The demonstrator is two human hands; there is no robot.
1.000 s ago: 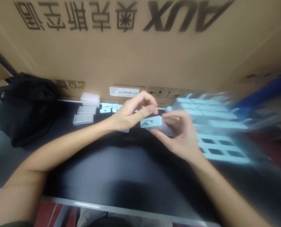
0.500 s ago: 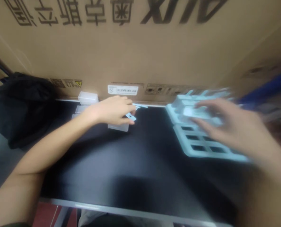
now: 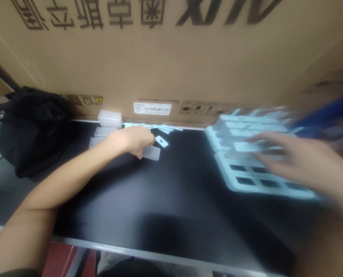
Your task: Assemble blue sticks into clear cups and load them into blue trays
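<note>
My left hand point(image 3: 134, 139) rests curled on a clear plastic case point(image 3: 152, 152) lying on the black table point(image 3: 165, 200), its fingers closed around the case's near end. Small pale blue flat tags point(image 3: 161, 141) lie just beyond it. My right hand point(image 3: 298, 161), blurred by motion, hovers over a pale blue tray point(image 3: 246, 181) with rectangular pockets, its fingers stretched toward a pale block point(image 3: 246, 146) in the tray. Whether the fingers grip that block is unclear.
A black bag point(image 3: 30, 127) sits at the left. A tall cardboard box point(image 3: 171, 57) walls off the back of the table. More clear cases point(image 3: 109, 118) are stacked by the box. Something blue point(image 3: 324, 111) shows at the far right.
Both hands held a pale block together at the middle. They parted: the right hand carried the block to the tray, the left hand went to the clear case.
</note>
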